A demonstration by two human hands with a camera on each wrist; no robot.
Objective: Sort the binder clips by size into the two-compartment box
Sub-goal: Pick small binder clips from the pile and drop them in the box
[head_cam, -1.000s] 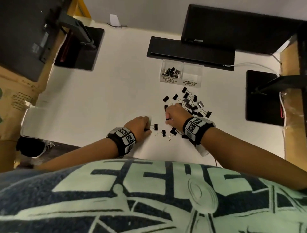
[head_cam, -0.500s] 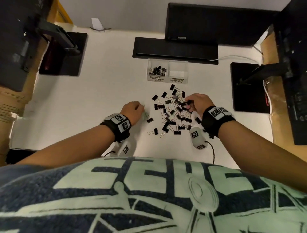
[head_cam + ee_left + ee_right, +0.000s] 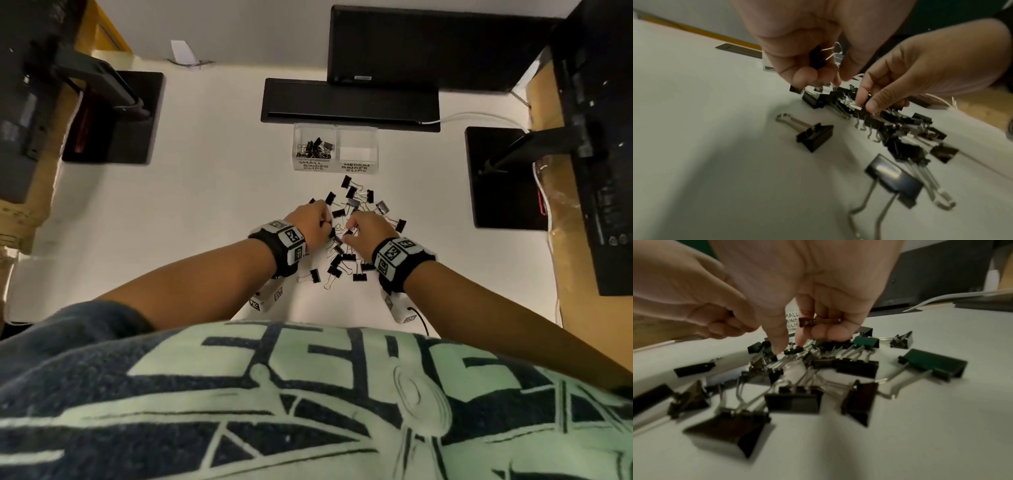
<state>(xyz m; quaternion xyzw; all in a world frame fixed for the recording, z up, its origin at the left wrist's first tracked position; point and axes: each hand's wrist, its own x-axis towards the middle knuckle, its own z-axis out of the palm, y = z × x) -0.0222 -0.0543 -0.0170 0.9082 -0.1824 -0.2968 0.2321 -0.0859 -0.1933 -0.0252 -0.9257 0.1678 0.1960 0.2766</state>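
White table, both hands curled over clips.

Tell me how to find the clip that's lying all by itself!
Start at the clear two-compartment box by the black keyboard, then come down past the pile of binder clips to the left hand. Just below that wrist, a lone binder clip lies on the white table, apart from the pile, handles pointing left.

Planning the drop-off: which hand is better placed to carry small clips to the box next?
Probably left: the left hand already grips small clips and lies on the small compartment's side; the right hand is mid-pick.
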